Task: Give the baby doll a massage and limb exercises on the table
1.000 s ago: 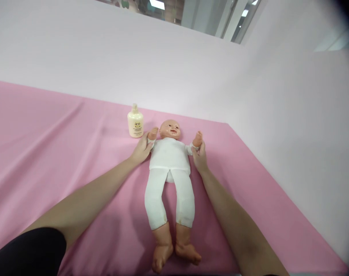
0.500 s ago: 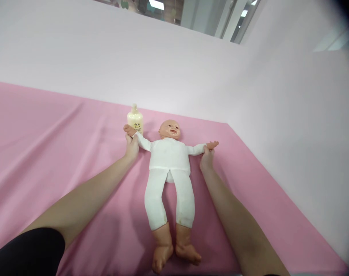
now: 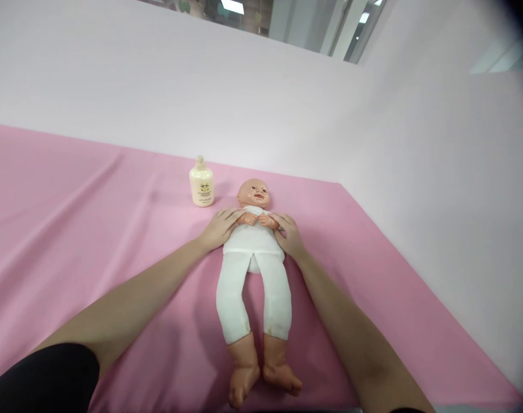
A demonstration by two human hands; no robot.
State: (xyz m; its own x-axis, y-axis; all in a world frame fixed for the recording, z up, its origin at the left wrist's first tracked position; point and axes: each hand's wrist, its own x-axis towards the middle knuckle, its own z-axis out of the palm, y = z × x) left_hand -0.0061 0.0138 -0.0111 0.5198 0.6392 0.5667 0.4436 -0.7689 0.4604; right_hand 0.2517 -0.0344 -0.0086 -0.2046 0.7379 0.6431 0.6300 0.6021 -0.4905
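Held one arm of the doll (image 3: 253,244) in the left hand (image 3: 222,228) and the other arm in the right hand (image 3: 290,234). Bent the fingers partway round both arms; could not tell how tight. Had its little hands (image 3: 247,218) close together over the chest. Had the doll on its back on the pink mat (image 3: 115,212), head toward the far edge, feet by the near edge. Saw the bottle (image 3: 201,184) upright near the far edge, left of the head.

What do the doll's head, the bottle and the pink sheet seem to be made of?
Doll's head: probably vinyl or similar plastic, smooth, with glossy highlights.
Bottle: likely plastic, cream-coloured, with a slight sheen; glass isn't ruled out.
Pink sheet: cloth or soft vinyl, fairly matte, with long creases.
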